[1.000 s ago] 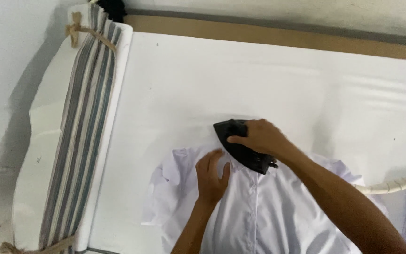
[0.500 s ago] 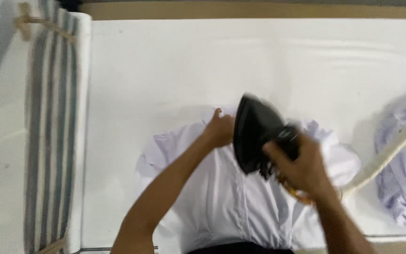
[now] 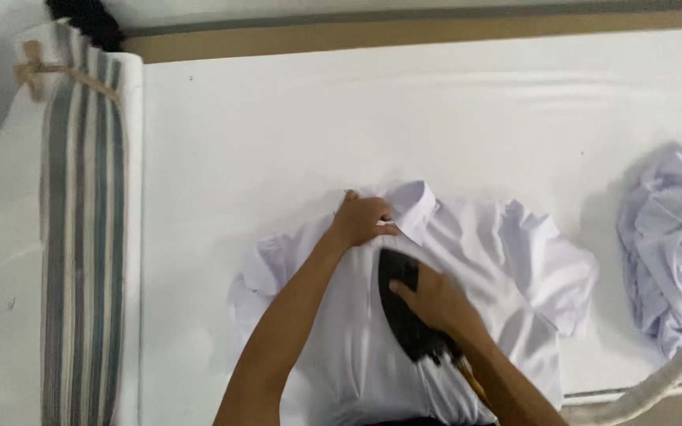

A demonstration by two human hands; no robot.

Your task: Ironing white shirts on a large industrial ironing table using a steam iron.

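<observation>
While the white shirt (image 3: 467,268) lies spread on the tabletop (image 3: 278,142), its collar is pinned by the left hand (image 3: 361,221); the black iron (image 3: 404,312), judged heavy, is clasped at its handle by the right hand (image 3: 436,300). Soft cloth likely creases.

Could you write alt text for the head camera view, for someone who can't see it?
A person's right hand presses a black iron onto a white shirt spread on a white padded table, while the left hand holds the fabric beside the collar. A crumpled white garment lies to the right, a striped cloth on the left.
</observation>
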